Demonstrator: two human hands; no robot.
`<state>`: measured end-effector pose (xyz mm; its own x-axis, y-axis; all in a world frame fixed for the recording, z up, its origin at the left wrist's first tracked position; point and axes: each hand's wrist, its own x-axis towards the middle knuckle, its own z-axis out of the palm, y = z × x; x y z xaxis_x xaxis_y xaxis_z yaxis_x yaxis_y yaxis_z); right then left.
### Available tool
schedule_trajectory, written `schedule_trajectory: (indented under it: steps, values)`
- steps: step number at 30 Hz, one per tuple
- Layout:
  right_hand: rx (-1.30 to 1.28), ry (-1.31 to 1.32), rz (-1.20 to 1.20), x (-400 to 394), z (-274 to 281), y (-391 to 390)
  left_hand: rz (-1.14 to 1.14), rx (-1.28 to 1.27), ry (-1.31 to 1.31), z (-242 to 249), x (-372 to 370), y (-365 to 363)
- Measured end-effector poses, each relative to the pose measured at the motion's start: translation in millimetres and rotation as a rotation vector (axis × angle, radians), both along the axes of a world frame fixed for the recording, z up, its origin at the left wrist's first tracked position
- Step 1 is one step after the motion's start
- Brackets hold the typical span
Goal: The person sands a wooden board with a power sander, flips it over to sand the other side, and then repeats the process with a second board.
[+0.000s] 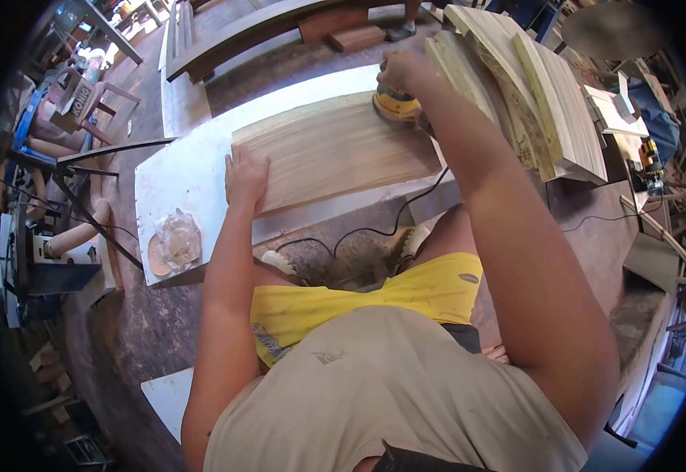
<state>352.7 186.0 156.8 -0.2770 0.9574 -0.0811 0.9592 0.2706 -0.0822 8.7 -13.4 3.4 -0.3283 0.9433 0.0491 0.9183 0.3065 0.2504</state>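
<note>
A wide wooden board (pixel 335 153) lies flat on a white work surface (pixel 178 177) before me. My right hand (pixel 406 71) grips a yellow and black power sander (pixel 395 105) from above, at the board's far right end. The sander's pad, partly hidden by its body, appears to rest on the wood. At the opposite end, my left hand (pixel 246 175) lies with fingers spread over the board's left edge. A black cord (pixel 396 224) hangs over the near side of the work surface toward the floor.
Thick planks (pixel 543 102) are stacked at the right. A clear plastic bag (pixel 178 238) and a sanding disc (pixel 156 256) lie on the white surface's left corner. Dark beams (pixel 240 39) stand beyond. A ribbed hose (pixel 75 238) and a machine are at the left.
</note>
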Motion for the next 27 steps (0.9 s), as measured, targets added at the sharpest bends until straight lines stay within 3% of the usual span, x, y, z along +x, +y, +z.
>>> schedule_trajectory:
  steps: [4, 10, 12, 27]
  values:
    - [-0.073, -0.015, -0.013, 1, -1, 25, 0.069, 0.072, -0.116, 3, 5, -11]
    - [0.097, 0.012, 0.013, -8, -19, 55, 0.125, 0.104, -0.219, 6, 3, -8]
    - [0.0, -0.077, 0.043, -29, -12, 47, 0.128, 0.126, -0.221, 4, 1, -8]
    - [0.043, 0.02, 0.437, -261, -7, -29, 0.125, 0.225, -0.337, 5, 2, -10]
